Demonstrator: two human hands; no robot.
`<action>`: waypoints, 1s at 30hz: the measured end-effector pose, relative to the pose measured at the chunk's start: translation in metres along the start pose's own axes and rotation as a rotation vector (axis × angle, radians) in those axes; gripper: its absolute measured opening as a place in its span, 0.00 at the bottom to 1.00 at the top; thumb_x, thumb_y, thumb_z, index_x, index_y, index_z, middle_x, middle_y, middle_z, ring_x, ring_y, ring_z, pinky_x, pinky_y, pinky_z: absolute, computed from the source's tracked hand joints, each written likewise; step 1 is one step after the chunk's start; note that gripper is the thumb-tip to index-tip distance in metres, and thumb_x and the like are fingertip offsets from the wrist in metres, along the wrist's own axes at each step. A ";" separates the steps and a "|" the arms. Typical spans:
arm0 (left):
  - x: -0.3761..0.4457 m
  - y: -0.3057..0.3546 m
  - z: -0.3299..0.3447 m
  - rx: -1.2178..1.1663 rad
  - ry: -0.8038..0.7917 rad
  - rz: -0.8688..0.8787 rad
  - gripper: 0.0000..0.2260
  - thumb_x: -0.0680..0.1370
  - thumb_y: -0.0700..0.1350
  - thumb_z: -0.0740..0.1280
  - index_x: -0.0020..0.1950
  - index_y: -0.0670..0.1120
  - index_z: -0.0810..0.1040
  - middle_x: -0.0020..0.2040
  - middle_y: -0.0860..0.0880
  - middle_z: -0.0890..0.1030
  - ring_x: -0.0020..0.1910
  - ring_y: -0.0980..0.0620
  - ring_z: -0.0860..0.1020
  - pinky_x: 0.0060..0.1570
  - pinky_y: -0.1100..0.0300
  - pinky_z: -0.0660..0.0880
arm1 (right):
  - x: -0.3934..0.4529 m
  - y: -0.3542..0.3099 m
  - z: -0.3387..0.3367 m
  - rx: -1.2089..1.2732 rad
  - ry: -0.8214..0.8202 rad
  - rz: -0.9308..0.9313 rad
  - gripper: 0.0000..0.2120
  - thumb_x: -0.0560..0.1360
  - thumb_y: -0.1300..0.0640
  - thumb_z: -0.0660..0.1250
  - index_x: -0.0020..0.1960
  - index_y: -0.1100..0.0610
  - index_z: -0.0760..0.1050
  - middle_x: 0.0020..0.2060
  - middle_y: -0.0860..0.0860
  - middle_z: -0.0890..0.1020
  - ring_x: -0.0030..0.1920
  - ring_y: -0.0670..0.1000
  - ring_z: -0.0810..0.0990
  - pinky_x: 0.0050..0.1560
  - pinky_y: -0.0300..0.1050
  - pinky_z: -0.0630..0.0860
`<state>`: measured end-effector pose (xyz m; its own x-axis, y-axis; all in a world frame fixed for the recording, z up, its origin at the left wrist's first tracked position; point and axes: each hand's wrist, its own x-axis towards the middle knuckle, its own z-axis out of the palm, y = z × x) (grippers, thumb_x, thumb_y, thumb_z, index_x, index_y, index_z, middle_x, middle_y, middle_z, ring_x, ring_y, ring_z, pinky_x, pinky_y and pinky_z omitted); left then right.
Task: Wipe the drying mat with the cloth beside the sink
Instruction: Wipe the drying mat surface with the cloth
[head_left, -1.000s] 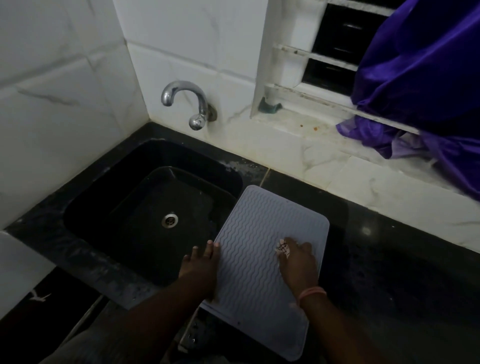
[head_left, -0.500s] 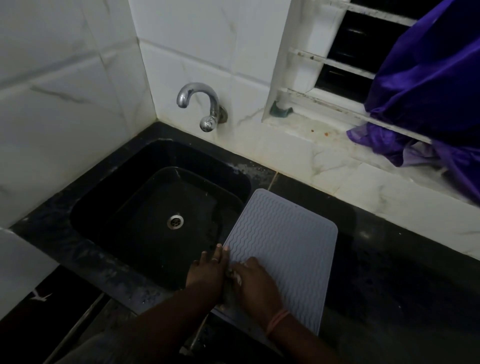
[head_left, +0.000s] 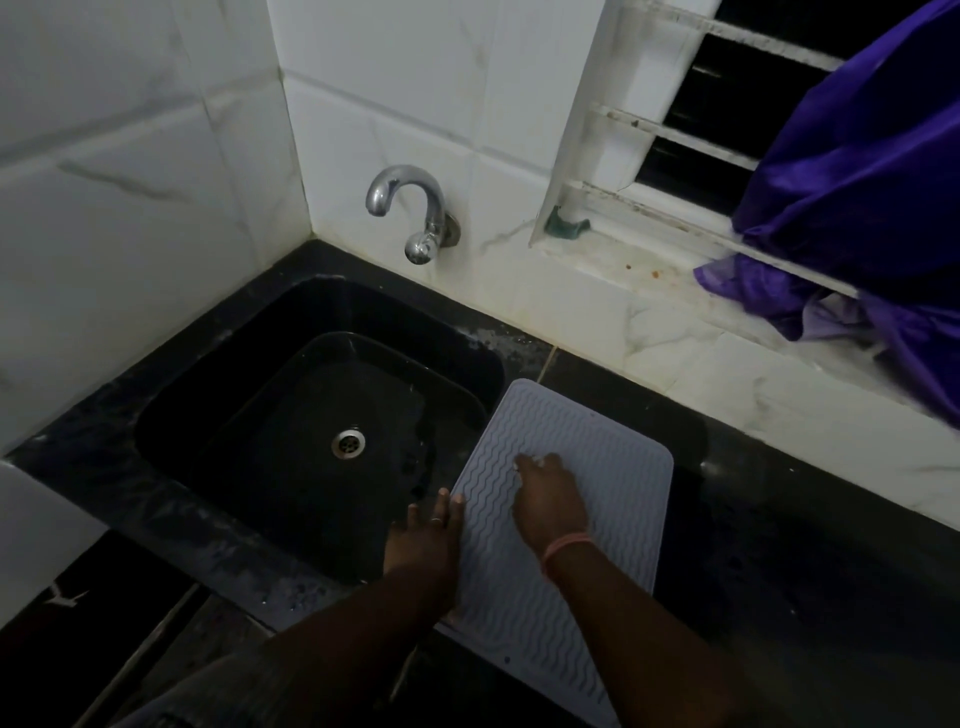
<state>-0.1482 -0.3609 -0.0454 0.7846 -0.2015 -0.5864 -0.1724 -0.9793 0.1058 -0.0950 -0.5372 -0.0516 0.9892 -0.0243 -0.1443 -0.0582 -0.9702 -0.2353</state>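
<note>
The rounded-corner, wave-ribbed grey drying mat lay at the worktop's sink-side edge. The left hand pressed its left edge, fingers straight. The right hand curled over a barely visible cloth mid-mat.

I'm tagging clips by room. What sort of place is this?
Probably a home kitchen counter: a black sink under a wall tap, with a ridged drying mat on the dark countertop.

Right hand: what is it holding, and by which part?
The right hand presses a mostly hidden cloth onto the mat; which part cannot be told.
</note>
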 end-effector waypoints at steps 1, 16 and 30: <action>0.000 0.000 0.000 -0.005 -0.002 0.000 0.58 0.71 0.54 0.78 0.82 0.48 0.35 0.83 0.46 0.39 0.80 0.35 0.50 0.75 0.40 0.60 | -0.003 -0.009 0.001 -0.018 -0.013 -0.030 0.21 0.82 0.56 0.62 0.74 0.51 0.70 0.68 0.56 0.72 0.64 0.56 0.75 0.68 0.52 0.73; -0.002 -0.008 0.007 -0.026 0.050 0.023 0.59 0.68 0.56 0.79 0.82 0.50 0.37 0.83 0.48 0.41 0.80 0.36 0.53 0.72 0.42 0.63 | -0.105 -0.014 0.010 0.199 -0.391 -0.226 0.14 0.73 0.54 0.66 0.58 0.46 0.81 0.52 0.51 0.80 0.51 0.52 0.80 0.51 0.47 0.76; -0.028 0.029 -0.056 -1.571 -0.305 -0.044 0.24 0.77 0.64 0.68 0.56 0.44 0.85 0.51 0.44 0.87 0.51 0.47 0.86 0.53 0.53 0.82 | -0.096 -0.017 -0.032 1.324 -0.124 0.270 0.22 0.80 0.66 0.68 0.71 0.49 0.75 0.62 0.46 0.84 0.60 0.44 0.83 0.57 0.40 0.80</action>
<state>-0.1419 -0.3844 0.0188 0.5964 -0.3515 -0.7216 0.7522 -0.0691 0.6553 -0.1847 -0.5266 -0.0027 0.9122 -0.0852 -0.4008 -0.4005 0.0205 -0.9160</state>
